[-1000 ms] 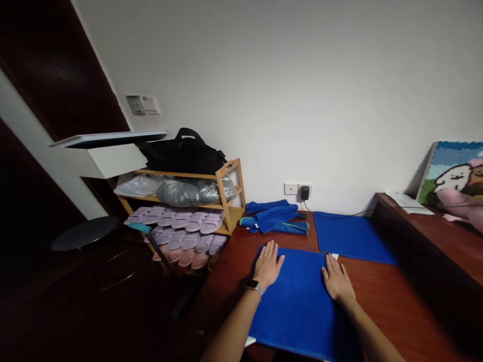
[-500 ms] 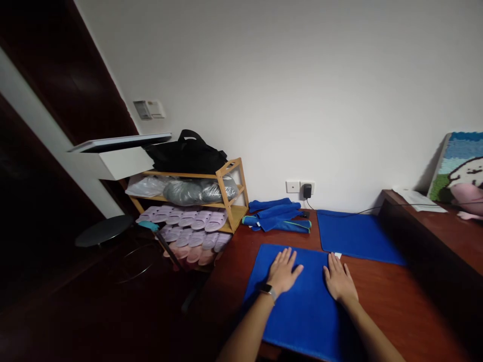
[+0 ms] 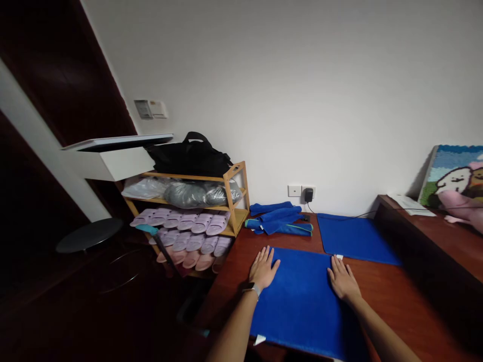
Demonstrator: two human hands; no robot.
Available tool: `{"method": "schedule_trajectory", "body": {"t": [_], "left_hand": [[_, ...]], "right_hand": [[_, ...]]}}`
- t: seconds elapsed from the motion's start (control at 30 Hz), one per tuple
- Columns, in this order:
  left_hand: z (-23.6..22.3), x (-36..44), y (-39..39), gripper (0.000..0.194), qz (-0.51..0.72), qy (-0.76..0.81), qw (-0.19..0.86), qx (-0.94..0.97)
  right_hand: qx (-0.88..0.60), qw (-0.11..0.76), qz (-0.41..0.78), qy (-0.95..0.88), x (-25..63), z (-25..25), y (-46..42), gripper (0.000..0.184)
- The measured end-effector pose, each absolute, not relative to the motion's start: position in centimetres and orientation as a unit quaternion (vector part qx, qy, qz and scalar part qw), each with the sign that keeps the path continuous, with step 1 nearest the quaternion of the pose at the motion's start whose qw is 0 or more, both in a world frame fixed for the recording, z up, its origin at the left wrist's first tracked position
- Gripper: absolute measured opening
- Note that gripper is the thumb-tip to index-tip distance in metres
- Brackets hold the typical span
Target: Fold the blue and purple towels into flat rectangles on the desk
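A blue towel [image 3: 302, 301] lies spread flat on the brown wooden table [image 3: 407, 301]. My left hand [image 3: 264, 269] rests palm down across the towel's far left corner, fingers stretched, with a watch on the wrist. Palm down at the far right corner is my right hand [image 3: 344, 279], fingers extended, close to a small white tag. Another white tag shows at the near left corner. Beyond the right hand, a second blue towel [image 3: 356, 237] lies flat. Several rolled or folded blue towels [image 3: 279, 219], some with green edging, are heaped at the back left of the table.
A black plug [image 3: 308, 194] sits in the wall socket, its cable running rightward over the second towel. On the left stands a wooden rack [image 3: 231, 201] with slippers, bags and a black bag [image 3: 190, 156]. A raised dark ledge [image 3: 418, 236] borders the table's right side.
My left hand has slid left from the towel's surface to its far left corner. The right hand stays at the right edge. The view has shifted slightly.
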State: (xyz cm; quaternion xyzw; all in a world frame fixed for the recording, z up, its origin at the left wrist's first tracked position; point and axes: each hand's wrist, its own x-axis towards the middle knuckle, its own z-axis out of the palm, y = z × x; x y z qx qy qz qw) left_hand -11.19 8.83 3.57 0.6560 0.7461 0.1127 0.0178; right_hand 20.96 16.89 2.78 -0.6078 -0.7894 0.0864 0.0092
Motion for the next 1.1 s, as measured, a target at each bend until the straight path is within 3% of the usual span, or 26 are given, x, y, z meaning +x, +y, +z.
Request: {"method": "schedule_trajectory", "body": {"t": [0.3, 0.57, 0.7, 0.9, 1.1], "left_hand": [[3.8, -11.2, 9.3, 0.071, 0.108, 0.743, 0.022, 0.660], [5.8, -10.5, 9.6, 0.070, 0.077, 0.734, -0.016, 0.674], [6.7, -3.6, 9.5, 0.066, 0.126, 0.682, -0.025, 0.720], [4.4, 7.6, 7.6, 0.067, 0.125, 0.612, 0.051, 0.780], [4.7, 0.9, 4.3, 0.071, 0.092, 0.670, 0.056, 0.735]], "right_hand": [[-0.577, 0.051, 0.120, -0.806, 21.4, 3.1, 10.0, 0.070], [-0.585, 0.068, 0.149, -0.794, 22.1, 3.5, 9.7, 0.072], [-0.580, 0.077, 0.145, -0.798, 22.4, 3.4, 9.7, 0.071], [-0.577, 0.058, 0.131, -0.804, 22.5, 3.5, 9.3, 0.068], [-0.585, 0.042, 0.119, -0.801, 22.5, 3.7, 9.1, 0.069]]}}
